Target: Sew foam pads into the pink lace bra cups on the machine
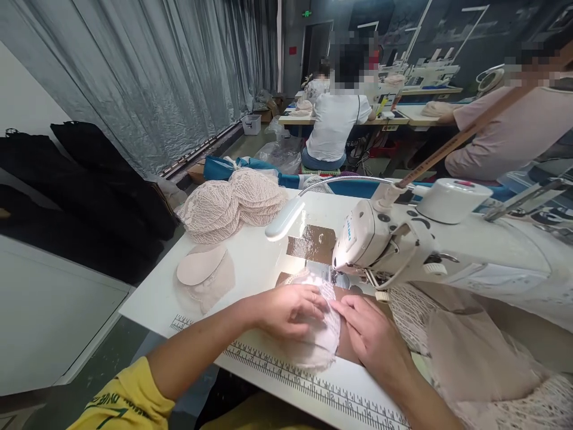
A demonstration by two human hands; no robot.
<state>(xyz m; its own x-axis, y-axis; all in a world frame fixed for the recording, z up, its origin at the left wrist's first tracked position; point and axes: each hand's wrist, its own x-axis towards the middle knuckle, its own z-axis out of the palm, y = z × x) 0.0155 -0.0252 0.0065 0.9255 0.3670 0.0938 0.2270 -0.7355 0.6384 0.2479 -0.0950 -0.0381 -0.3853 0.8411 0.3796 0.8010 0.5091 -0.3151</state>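
A pale lace bra cup (329, 337) lies under the needle area of the white sewing machine (367, 239), its far edge close to the presser foot. My left hand (293, 310) rests on top of the cup, fingers slightly bent and spread, thumb apart. At the cup's right edge, my right hand (369, 325) pinches the lace between index finger and thumb; its other fingers are curled under. The needle tip is too small to make out.
Stacked lace cups (212, 209) stand at the table's back left, near a loose smooth pad (201, 264) on sheer fabric. A lamp (285, 219) hangs over the table (250, 257). More lace and mesh (483, 352) lies right. People (333, 125) sit at machines beyond.
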